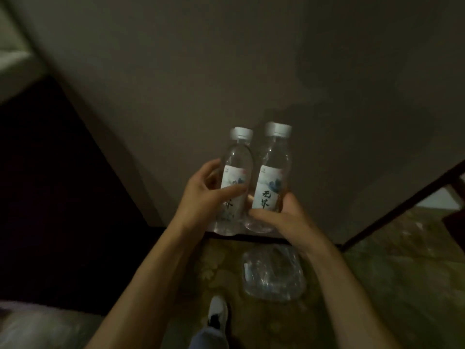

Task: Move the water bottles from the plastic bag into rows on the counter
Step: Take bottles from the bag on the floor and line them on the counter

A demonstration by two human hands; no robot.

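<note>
Two clear water bottles with silver caps and white labels stand upright side by side near the front edge of the grey counter (251,71). My left hand (201,195) grips the left bottle (235,162) around its label. My right hand (281,212) grips the right bottle (273,170) low on its label. On the floor below the counter edge lies the clear plastic bag (273,273), and the shapes of more bottles show through it.
A dark cabinet or gap (50,197) lies to the left of the counter. A dark frame edge (402,200) runs diagonally on the right. Patterned carpet (390,273) covers the floor. My shoe (217,313) stands beside the bag.
</note>
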